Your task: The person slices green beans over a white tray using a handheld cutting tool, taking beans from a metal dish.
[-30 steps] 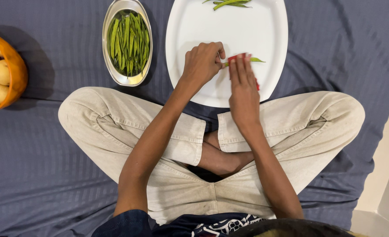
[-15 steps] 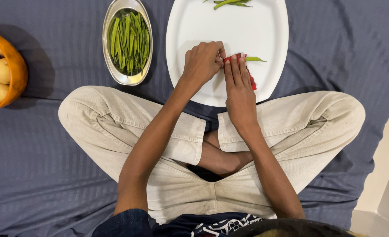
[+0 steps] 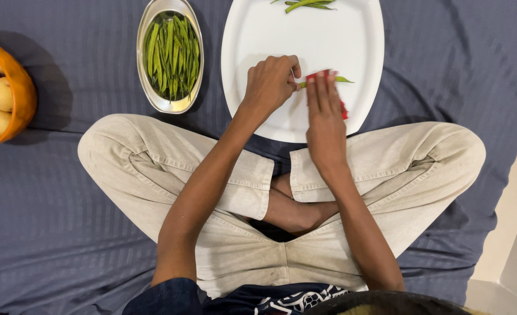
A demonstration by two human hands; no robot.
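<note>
A slim green bean (image 3: 341,79) lies flat on the white oval plate (image 3: 258,35), towards its right half, its pointed tip aimed at the plate's right rim. Its other end is hidden. Across its middle sits a red-handled tool (image 3: 322,76), mostly covered, its handle slanting towards the plate's near rim.

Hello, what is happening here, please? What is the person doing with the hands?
A person sits cross-legged on a blue cloth and works over a white plate. The left hand pinches one end of a green bean, while the right hand holds a red-handled tool against it, probably a small knife. More beans lie at the plate's far edge. A steel dish of green beans and an orange bowl of potatoes stand to the left.
</note>
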